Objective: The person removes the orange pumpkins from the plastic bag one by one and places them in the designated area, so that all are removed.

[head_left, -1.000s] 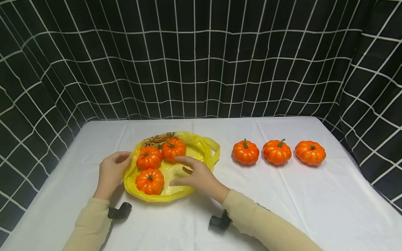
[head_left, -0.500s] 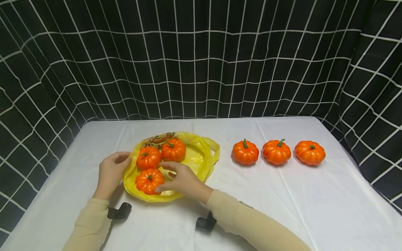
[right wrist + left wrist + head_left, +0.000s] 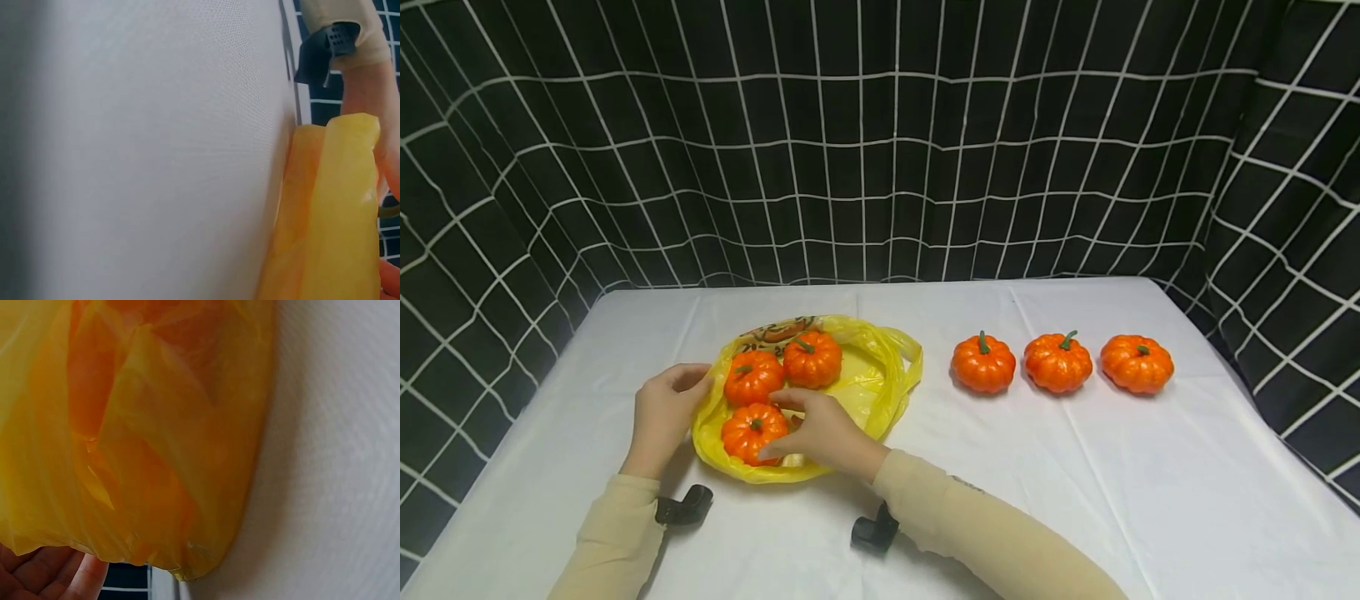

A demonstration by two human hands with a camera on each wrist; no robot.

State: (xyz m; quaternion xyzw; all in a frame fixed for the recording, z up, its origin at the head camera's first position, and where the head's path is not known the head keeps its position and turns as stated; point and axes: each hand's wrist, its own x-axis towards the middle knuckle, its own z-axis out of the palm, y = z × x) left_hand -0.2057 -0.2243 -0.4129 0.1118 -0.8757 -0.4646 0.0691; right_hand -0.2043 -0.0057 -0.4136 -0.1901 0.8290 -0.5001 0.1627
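At the nearer, right hand [image 3: 823, 429]: near pumpkin [image 3: 749, 433] immediately left.
Thumb and fingers stand apart at its right side; grip cannot be confirmed. It sits stem-up inside the yellow bag [image 3: 767, 474]; left hand [image 3: 662, 410] pinches the bag's left rim.

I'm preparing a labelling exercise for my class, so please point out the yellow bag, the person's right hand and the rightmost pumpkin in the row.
Yellow bag [image 3: 863, 395]: head view, bare inner surface.
Right hand [image 3: 827, 429]: head view, back of the hand.
Rightmost pumpkin [image 3: 1137, 371]: head view, ribbed skin below the stem.
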